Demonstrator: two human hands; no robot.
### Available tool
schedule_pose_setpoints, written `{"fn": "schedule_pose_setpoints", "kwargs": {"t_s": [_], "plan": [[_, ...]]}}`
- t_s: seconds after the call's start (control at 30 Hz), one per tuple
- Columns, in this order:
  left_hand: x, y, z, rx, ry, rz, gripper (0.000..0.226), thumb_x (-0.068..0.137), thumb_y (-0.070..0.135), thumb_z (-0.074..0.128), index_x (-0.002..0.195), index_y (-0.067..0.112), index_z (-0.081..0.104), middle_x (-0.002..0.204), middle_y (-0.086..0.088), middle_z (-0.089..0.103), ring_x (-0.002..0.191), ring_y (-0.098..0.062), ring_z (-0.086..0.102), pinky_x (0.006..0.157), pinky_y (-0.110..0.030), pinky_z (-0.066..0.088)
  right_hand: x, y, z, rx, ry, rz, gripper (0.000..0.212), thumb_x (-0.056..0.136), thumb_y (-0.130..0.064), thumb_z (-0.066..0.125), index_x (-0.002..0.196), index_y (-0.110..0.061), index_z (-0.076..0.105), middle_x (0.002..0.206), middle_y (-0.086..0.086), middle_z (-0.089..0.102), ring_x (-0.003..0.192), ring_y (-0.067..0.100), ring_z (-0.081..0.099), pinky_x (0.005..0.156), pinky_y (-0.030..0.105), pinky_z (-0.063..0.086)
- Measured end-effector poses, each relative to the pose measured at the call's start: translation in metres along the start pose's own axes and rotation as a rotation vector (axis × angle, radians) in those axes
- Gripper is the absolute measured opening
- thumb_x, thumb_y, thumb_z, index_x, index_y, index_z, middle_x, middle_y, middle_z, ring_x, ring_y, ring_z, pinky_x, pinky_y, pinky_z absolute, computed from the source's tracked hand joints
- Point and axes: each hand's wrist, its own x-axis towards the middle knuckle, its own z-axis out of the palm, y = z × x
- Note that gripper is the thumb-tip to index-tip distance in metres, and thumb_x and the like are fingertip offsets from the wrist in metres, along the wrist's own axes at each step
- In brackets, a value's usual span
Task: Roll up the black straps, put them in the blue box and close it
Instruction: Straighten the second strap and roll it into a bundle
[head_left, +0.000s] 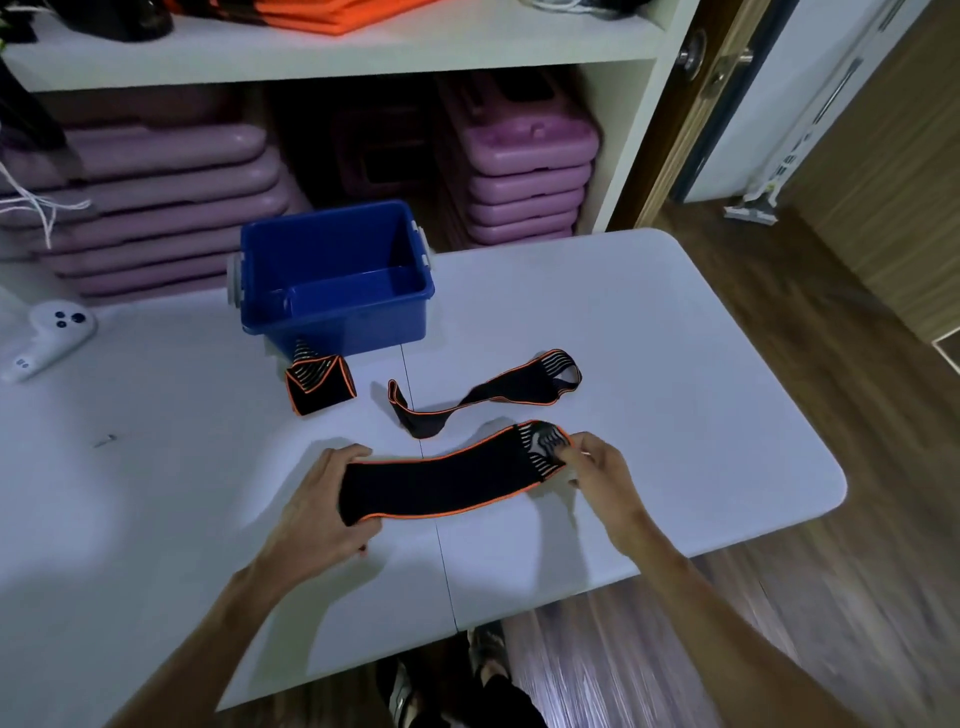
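Presently, head view: a black strap with orange edging (441, 480) lies flat on the white folding table (675, 364) near its front edge, long axis running left to right and bowed slightly upward toward the right. Left hand (317, 512) is closed on the strap's plain left end, thumb on top. Right hand (605, 475) pinches the right end, where grey stripes mark the fabric, between thumb and fingertips.

A second strap (483, 397) lies loose and unrolled just behind the first, apart from it, long axis angled from lower left to upper right; its striped end points toward the table's right side and its left end is curled up on edge.

A rolled strap (319, 384) sits left of the second, close to the front wall of the blue box (332, 322); whether they touch cannot be told. Box stands open at the table's rear, no lid on it, grey latches at both ends.

A white handheld controller (49, 335) rests at the table's far left.
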Motion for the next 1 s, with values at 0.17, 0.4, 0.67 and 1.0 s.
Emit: {"fn": "schedule_pose_setpoints", "kwargs": {"t_s": [0.17,0.4,0.67,1.0], "plan": [[-0.002,-0.015,-0.041,-0.211,-0.26,-0.178,0.014,0.086,0.017,0.067,0.098,0.023,0.072,0.093,-0.006,0.069,0.086,-0.022,0.07,0.076,-0.038,0.055,0.011,-0.004,-0.027,0.32,-0.056,0.246,0.026,0.093,-0.033,0.058,0.093,-0.01,0.07,0.087,0.008,0.068,0.076,0.022,0.063,0.068,0.033,0.042],[0.012,-0.013,-0.048,-0.213,-0.713,-0.435,0.019,0.084,0.032,0.07,0.099,0.02,0.072,0.092,-0.007,0.074,0.082,-0.022,0.07,0.066,-0.026,0.05,0.021,-0.001,-0.004,0.089,-0.012,0.125,0.024,0.087,-0.005,0.06,0.107,-0.018,0.066,0.103,0.008,0.063,0.084,0.024,0.06,0.07,0.032,0.048],[0.016,-0.026,-0.06,-0.171,-0.61,-0.565,0.032,0.076,0.021,0.08,0.1,0.008,0.064,0.091,-0.009,0.076,0.08,-0.019,0.073,0.062,-0.028,0.057,0.036,-0.013,0.039,-0.39,-0.115,-0.211,0.037,0.086,-0.015,0.065,0.12,-0.023,0.056,0.099,-0.017,0.057,0.094,0.004,0.054,0.078,0.01,0.039],[0.018,-0.039,-0.044,0.173,-0.148,-0.235,0.035,0.08,0.021,0.074,0.111,0.019,0.059,0.098,-0.005,0.062,0.087,-0.026,0.064,0.074,-0.033,0.05,0.051,-0.005,0.043,-0.608,0.142,-0.069,0.009,0.087,-0.03,0.052,0.09,-0.021,0.051,0.082,0.001,0.067,0.071,0.023,0.063,0.065,0.042,0.056]]}}
